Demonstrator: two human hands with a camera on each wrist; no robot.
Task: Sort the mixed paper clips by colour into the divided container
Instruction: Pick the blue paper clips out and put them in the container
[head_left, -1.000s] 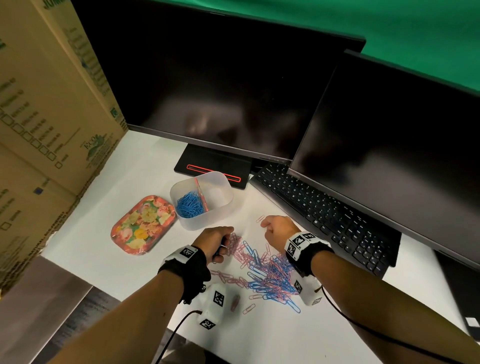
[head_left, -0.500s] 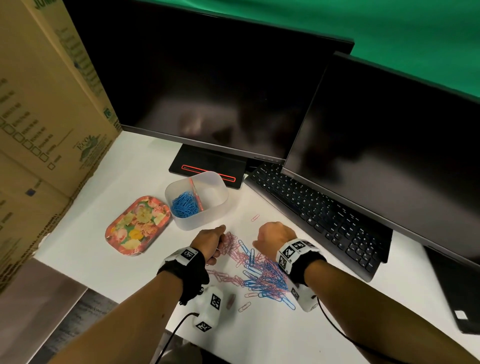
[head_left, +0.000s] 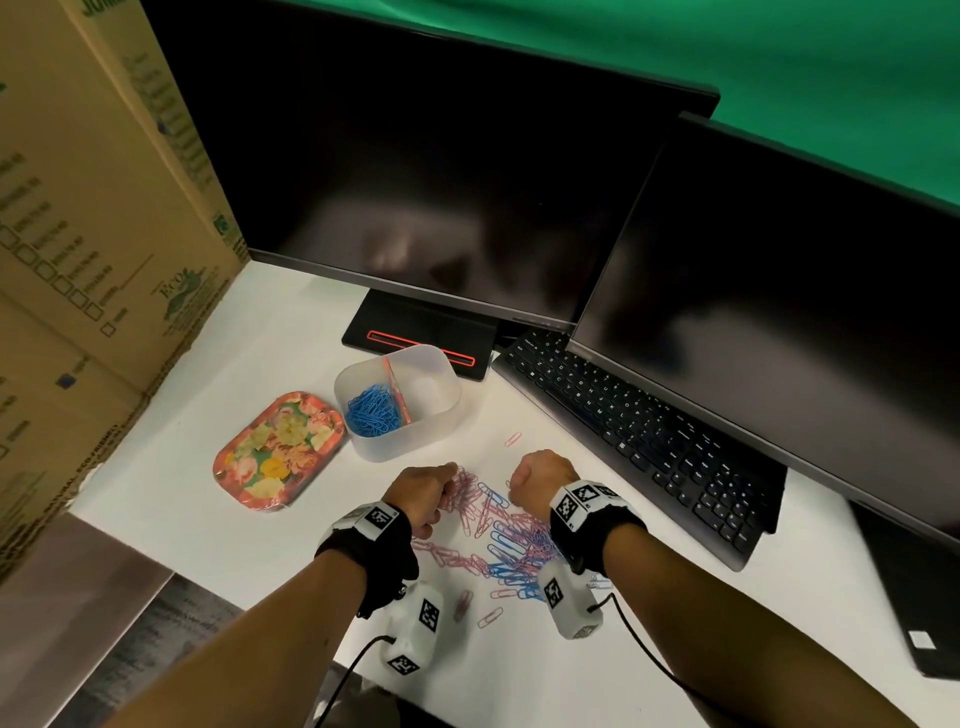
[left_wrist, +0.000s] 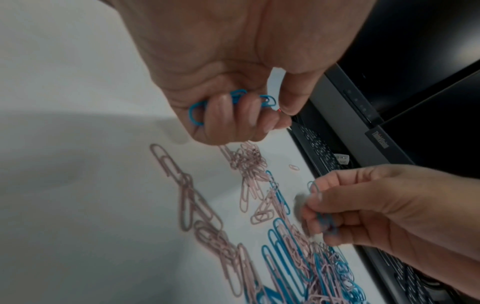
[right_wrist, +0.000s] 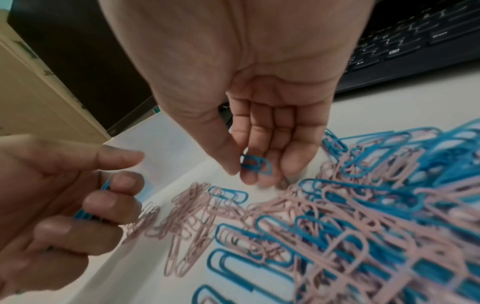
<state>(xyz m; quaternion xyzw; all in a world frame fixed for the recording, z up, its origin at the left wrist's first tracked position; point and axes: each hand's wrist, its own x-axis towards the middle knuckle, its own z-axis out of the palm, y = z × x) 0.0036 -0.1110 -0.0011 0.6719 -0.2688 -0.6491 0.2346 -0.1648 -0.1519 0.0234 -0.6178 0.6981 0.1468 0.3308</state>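
Note:
A mixed pile of pink and blue paper clips (head_left: 498, 535) lies on the white desk (head_left: 260, 519), spread between my hands. My left hand (left_wrist: 249, 119) sits at the pile's left edge, fingers curled around a few blue paper clips (left_wrist: 233, 102). At the far right of the pile, my right hand (right_wrist: 244, 172) pinches one blue paper clip (right_wrist: 255, 164) between thumb and fingers, just above the heap. Beyond the hands stands the translucent divided container (head_left: 447, 410). Blue clips (head_left: 371, 410) fill its left compartment, beside a pink divider (head_left: 397, 389). I see nothing in the right compartment.
A floral tray (head_left: 275, 452) lies left of the container. A black keyboard (head_left: 649, 441) and two dark monitors (head_left: 415, 182) close off the right and back. Cardboard boxes (head_left: 78, 260) wall the left. One stray pink clip (head_left: 512, 439) lies beyond the pile.
My right hand has drawn slightly left, closer over the pile. The left hand has hardly moved and still holds its blue clips.

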